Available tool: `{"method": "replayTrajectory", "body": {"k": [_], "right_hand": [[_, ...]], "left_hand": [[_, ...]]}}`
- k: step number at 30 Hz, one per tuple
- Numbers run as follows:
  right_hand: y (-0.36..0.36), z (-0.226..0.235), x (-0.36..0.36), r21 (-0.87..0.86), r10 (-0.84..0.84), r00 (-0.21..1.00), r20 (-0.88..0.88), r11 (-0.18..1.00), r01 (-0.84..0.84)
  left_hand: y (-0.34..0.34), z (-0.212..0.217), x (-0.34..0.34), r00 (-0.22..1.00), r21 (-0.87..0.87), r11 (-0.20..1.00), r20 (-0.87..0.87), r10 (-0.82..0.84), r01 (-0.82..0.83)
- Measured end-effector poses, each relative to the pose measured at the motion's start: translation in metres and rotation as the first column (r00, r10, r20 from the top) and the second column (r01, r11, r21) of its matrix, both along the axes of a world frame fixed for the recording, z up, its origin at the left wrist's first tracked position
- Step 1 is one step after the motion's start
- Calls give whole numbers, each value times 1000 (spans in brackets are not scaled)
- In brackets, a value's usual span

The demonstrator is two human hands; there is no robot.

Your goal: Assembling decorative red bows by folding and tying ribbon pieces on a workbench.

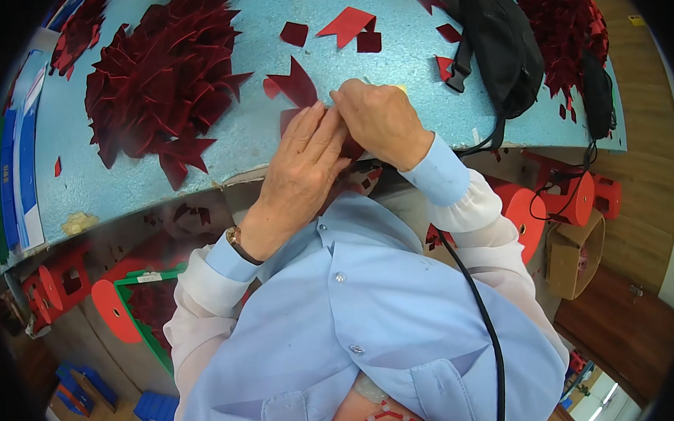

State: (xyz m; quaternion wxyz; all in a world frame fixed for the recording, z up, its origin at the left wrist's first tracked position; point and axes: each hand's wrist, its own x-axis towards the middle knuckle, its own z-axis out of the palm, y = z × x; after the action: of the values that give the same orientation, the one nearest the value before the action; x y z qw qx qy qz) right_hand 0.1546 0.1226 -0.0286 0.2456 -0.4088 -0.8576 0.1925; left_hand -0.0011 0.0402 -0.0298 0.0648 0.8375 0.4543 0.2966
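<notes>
My left hand [302, 160] lies with its fingers stretched out and close together over a dark red ribbon piece [289, 120] at the table's near edge. Some of that ribbon shows between the hands; the rest is hidden beneath them. Against the left fingertips, my right hand [382, 120] is closed, thumb and fingers bent together. What it pinches, if anything, is hidden. Just beyond the left fingers rests a ribbon strip with a notched end [296, 84].
A large heap of dark red ribbon pieces [164, 75] covers the left of the light blue table [259, 31]. Loose red scraps [348, 25] lie farther back. A black waist bag [500, 46] sits at the right, beside another ribbon heap [560, 27]. Red stools [519, 215] stand below.
</notes>
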Motion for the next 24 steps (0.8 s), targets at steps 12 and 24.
{"method": "replayTrajectory", "body": {"k": [12, 24], "right_hand": [[14, 51, -1, 96, -31, 999, 45, 995, 26], [62, 11, -73, -209, 112, 992, 65, 973, -96]], "left_hand": [[-3, 1, -3, 998, -23, 1000, 66, 4, -2], [-4, 3, 0, 995, -36, 999, 102, -3, 7]]}}
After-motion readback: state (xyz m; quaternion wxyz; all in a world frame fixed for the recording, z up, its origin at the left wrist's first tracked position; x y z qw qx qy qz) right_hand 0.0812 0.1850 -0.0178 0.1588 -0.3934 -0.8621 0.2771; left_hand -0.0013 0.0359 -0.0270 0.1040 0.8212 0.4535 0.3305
